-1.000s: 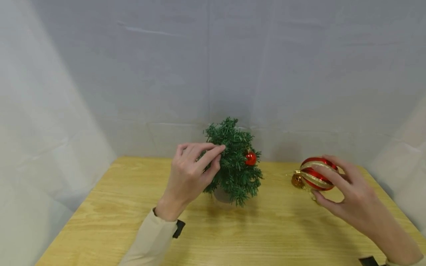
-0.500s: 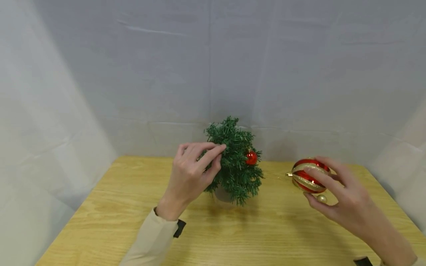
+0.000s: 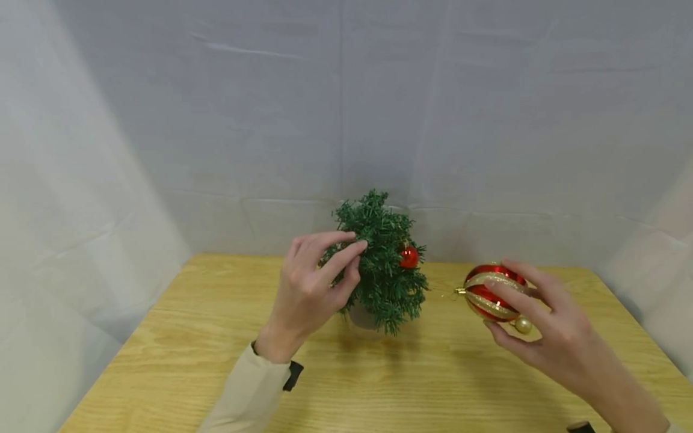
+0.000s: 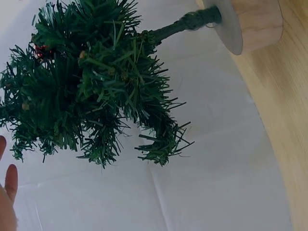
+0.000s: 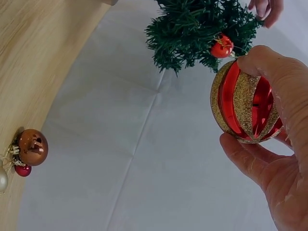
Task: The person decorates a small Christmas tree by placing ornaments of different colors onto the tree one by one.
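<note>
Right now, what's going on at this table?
One person, both hands busy around a small green tree. The right hand grips a big red-and-gold striped bauble above the table, off to the tree's right. The left hand is at the tree's left side; can't tell if it touches the branches. One shiny red bauble hangs on the tree. A brown bauble, a small dark-red one and a pearly one lie on the table.
</note>
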The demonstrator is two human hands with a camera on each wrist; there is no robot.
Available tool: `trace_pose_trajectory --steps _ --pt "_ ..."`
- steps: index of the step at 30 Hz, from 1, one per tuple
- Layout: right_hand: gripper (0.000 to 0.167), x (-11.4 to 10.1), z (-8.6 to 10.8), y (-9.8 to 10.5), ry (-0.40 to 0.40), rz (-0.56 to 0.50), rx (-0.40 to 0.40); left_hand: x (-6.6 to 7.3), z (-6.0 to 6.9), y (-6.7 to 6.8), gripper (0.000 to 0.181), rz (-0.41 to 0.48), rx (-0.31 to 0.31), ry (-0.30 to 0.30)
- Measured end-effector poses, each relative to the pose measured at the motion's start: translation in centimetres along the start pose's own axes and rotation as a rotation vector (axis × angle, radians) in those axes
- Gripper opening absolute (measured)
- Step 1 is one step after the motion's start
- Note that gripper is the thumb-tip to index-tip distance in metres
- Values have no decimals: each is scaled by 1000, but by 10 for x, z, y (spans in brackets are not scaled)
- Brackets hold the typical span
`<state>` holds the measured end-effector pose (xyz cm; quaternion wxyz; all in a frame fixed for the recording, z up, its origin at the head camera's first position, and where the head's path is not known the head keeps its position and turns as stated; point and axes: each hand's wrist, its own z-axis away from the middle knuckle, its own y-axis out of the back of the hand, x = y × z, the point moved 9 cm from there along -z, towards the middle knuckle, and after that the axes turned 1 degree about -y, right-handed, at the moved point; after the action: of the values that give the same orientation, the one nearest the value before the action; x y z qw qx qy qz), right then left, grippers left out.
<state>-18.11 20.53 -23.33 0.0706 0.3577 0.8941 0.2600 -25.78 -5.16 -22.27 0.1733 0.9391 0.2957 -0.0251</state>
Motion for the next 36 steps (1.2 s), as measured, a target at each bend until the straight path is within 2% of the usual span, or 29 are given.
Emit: trace_pose_trajectory --steps 6,11,18,23,30,36 --pt "50 -7 -4 -1 11 -9 1 11 2 0 21 15 22 -66" --pt "48 -12 -7 -4 26 -27 18 20 5 -1 20 36 24 -91" --pt "50 -15 -10 -5 6 -40 16 30 7 1 20 43 53 -125" --pt "48 -21 -15 -3 25 -48 51 43 9 -3 19 67 43 -158" --pt "47 -25 -19 -3 32 -42 45 57 12 -13 17 100 11 -161" --pt "45 -32 -22 -3 59 -42 56 64 12 -19 21 85 -11 -154"
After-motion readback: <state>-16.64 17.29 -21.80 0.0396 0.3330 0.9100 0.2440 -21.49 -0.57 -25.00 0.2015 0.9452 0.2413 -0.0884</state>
